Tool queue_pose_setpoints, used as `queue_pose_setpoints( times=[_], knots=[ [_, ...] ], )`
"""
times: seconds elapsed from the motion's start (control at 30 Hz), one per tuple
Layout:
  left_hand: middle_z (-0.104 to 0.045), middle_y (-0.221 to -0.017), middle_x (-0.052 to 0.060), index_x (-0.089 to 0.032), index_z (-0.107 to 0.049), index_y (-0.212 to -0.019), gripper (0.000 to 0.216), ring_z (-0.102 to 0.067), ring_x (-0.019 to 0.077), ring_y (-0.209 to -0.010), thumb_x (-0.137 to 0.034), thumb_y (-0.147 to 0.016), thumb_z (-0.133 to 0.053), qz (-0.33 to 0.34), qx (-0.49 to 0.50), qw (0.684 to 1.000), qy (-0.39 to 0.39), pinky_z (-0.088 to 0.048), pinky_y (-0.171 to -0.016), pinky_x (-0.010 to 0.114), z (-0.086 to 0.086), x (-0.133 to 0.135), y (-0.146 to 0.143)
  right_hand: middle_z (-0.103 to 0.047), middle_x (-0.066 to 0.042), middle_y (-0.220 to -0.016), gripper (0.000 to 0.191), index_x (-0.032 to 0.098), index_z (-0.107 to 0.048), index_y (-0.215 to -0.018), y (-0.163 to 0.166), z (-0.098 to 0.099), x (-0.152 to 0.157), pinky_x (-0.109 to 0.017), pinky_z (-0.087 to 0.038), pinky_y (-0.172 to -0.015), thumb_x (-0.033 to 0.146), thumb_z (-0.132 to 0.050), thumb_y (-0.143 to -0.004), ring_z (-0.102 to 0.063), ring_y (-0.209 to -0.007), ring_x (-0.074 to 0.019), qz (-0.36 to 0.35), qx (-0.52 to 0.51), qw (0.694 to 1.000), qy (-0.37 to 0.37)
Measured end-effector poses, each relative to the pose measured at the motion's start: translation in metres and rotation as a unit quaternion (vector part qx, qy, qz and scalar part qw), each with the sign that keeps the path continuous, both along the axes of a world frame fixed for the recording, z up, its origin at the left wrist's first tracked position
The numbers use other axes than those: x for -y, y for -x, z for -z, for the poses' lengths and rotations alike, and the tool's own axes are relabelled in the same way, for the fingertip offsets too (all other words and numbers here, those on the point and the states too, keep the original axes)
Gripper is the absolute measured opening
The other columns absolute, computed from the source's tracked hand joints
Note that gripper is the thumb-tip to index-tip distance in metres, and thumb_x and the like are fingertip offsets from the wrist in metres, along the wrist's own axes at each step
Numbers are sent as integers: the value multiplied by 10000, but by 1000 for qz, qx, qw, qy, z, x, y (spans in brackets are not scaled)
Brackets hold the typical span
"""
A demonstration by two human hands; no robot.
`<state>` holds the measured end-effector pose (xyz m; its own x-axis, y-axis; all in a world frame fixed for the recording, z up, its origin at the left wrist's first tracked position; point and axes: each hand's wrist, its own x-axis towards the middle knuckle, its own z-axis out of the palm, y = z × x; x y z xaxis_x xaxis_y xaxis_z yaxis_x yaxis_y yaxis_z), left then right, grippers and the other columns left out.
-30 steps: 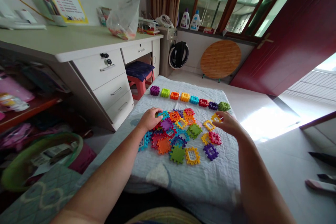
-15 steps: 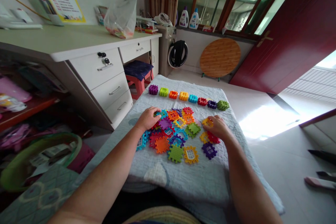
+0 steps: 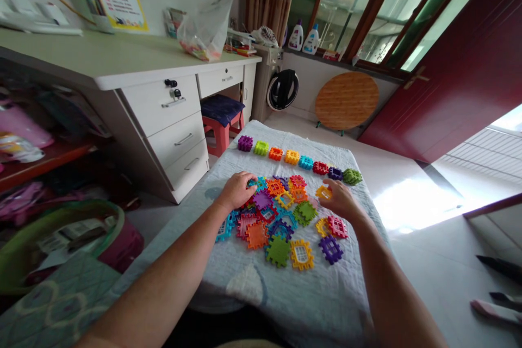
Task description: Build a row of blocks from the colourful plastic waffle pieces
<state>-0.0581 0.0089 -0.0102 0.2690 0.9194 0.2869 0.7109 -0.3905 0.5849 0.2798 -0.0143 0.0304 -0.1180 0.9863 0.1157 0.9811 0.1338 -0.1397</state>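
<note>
A pile of flat, toothed plastic building tiles [image 3: 281,217] in many colours lies on a pale blue quilt [image 3: 310,293]. Behind it runs a row of assembled cubes [image 3: 299,160], from purple on the left to green on the right. My left hand [image 3: 236,191] rests curled on the pile's left edge, its fingers closed over a teal tile [image 3: 256,181]. My right hand [image 3: 340,201] is at the pile's right side and pinches a yellow tile [image 3: 323,192] between thumb and fingers, just above the quilt. A pink tile [image 3: 337,226] lies beside my right wrist.
A white desk with drawers [image 3: 163,119] stands to the left, a red stool with a dark cushion [image 3: 220,119] under it. A green basin [image 3: 61,239] sits at lower left. Beyond the quilt are a round wooden tabletop [image 3: 346,100], a washer door and a dark red door [image 3: 457,65].
My right hand carried the yellow tile leftward from the quilt's right side toward the pile. My left hand stayed on the teal tile. The camera shifted slightly.
</note>
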Motion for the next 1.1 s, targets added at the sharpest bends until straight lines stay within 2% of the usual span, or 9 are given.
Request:
queue_pose_setpoints(
  times=[0.13,0.23,0.37,0.5,0.7,0.83,0.97,1.1],
  knots=[
    [-678,-1002,75,-180,-682,-943,205,-619,237,-977,-205,-775,-568,2,-7,1000,0,-470,-937,368,-1,1,-1,-612,-118,-1047,510,138,-592,-1166,26,-15,-33,-341,-415,-875,319,-625,-691,-573,-951,-246,-76,-28,996,-41],
    [-673,-1014,86,-168,-682,-962,210,-610,244,-986,-205,-778,-587,-1,-7,1000,6,-464,-937,375,-3,2,-1,-601,-102,-1003,464,162,-604,-1126,44,-19,-63,-347,-422,-856,313,-622,-687,-566,-931,-245,-102,-42,992,-61],
    [-670,-1028,87,-166,-679,-980,212,-600,242,-998,-208,-788,-600,-10,-4,1000,17,-455,-946,372,-7,5,-3,-592,-108,-1040,492,176,-595,-1133,62,-13,-97,-363,-430,-837,285,-640,-655,-551,-951,-259,-110,-52,990,-75],
    [-670,-1020,77,-178,-678,-970,197,-598,234,-994,-202,-788,-606,-19,-8,1000,20,-454,-941,366,-8,6,-3,-587,-112,-1056,492,185,-606,-1126,76,-8,-122,-386,-428,-840,338,-659,-661,-546,-962,-274,-109,-51,990,-69],
    [-667,-1025,74,-185,-677,-971,196,-592,234,-1002,-221,-790,-612,-20,-6,999,27,-446,-949,370,-9,8,-3,-581,-108,-1087,472,207,-611,-1120,74,-15,-157,-395,-424,-838,319,-645,-662,-524,-1002,-292,-87,-32,993,-70],
    [-665,-1033,72,-190,-676,-982,209,-590,231,-1001,-221,-786,-612,-21,-5,999,34,-445,-948,371,-11,8,-3,-579,-107,-1110,488,206,-607,-1142,69,-17,-172,-381,-423,-840,295,-647,-664,-517,-1012,-284,-92,2,995,-26],
    [-664,-1037,72,-191,-675,-992,215,-586,229,-1006,-219,-791,-606,-22,-7,999,32,-445,-948,369,-11,8,-3,-576,-103,-1117,494,217,-611,-1162,68,-9,-176,-373,-416,-856,301,-648,-677,-516,-1020,-278,-94,30,995,24],
    [-665,-1044,73,-188,-674,-994,212,-587,230,-1007,-222,-797,-603,-21,-7,999,30,-446,-949,370,-10,8,-3,-560,-105,-1158,532,226,-587,-1213,66,-2,-175,-374,-414,-888,324,-647,-694,-518,-1048,-272,-93,20,995,35]
  ],
)
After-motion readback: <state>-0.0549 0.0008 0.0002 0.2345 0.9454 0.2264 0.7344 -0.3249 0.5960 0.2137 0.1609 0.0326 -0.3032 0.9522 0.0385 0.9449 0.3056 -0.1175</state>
